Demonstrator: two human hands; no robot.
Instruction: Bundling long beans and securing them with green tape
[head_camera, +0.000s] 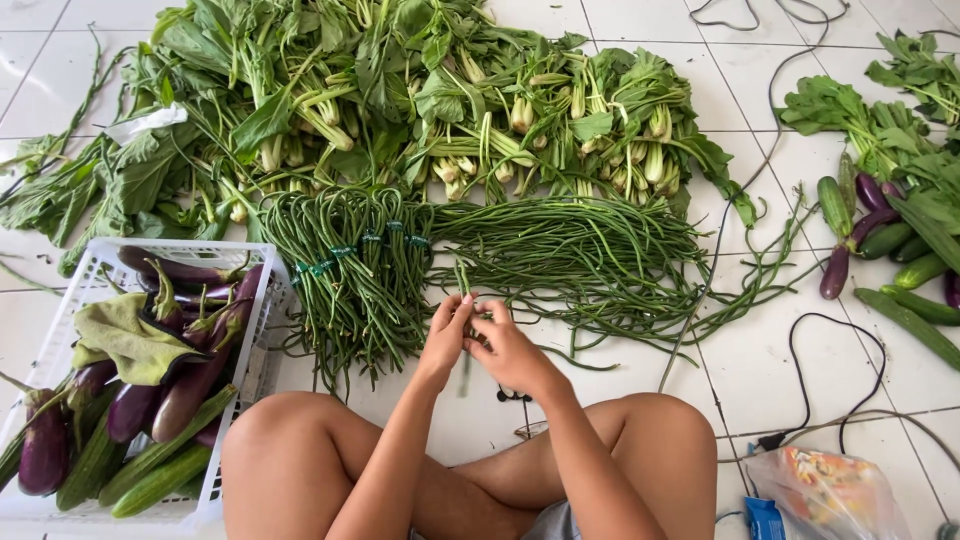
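A small bunch of long beans (465, 330) is being gripped between the left hand (446, 335) and the right hand (510, 350), both closed around its stems just above the crossed legs at the near middle of the white tiled floor (620, 20). The bunch is being held upright, its tips pointing far toward the larger supply. Just far and left of the hands, tied bundles of long beans (350, 270) are lying side by side, each being bound by a green band (322, 266). To the right of them, a loose heap of long beans (580, 260) is spreading across the tiles. Beyond both, a broad pile of leafy greens (400, 100) is covering the far floor.

At the near left, a white plastic basket (240, 375) is holding purple eggplants (190, 385) and green cucumbers (160, 480). At the far right, more eggplants and cucumbers (880, 240) are lying beside further greens. Black cables (800, 370) are trailing over the tiles on the right. At the near right corner, a clear plastic bag (825, 490) with colourful contents is lying next to a small blue packet (765, 518).
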